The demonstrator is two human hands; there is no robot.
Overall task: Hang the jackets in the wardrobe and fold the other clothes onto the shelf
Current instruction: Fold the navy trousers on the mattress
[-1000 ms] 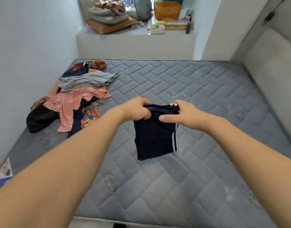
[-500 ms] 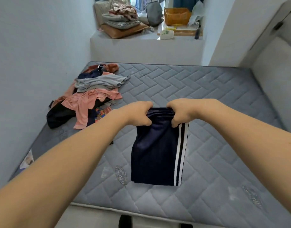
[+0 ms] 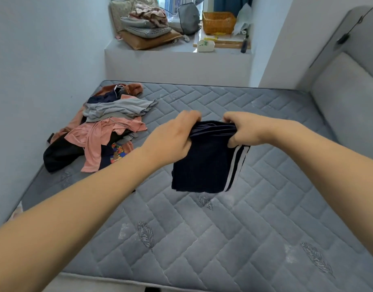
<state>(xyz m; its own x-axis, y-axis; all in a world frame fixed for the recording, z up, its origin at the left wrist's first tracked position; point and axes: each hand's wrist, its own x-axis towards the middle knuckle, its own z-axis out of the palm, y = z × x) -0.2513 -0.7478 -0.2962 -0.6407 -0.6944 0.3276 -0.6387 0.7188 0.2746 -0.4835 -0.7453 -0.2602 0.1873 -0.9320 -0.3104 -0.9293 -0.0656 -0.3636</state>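
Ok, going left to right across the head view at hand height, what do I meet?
Clothes pile → left hand → navy striped garment held up between both hands → right hand → grey headboard.

A folded navy garment (image 3: 204, 163) with white stripes down its right edge hangs in the air above the grey mattress (image 3: 234, 239), gathered at its top edge between the left hand (image 3: 173, 140) and the right hand (image 3: 244, 129), which grip it side by side. A loose pile of clothes (image 3: 105, 127) lies on the mattress near the left wall, well apart from the navy piece: a grey top uppermost, pink, black, rust-brown and patterned pieces under and around it
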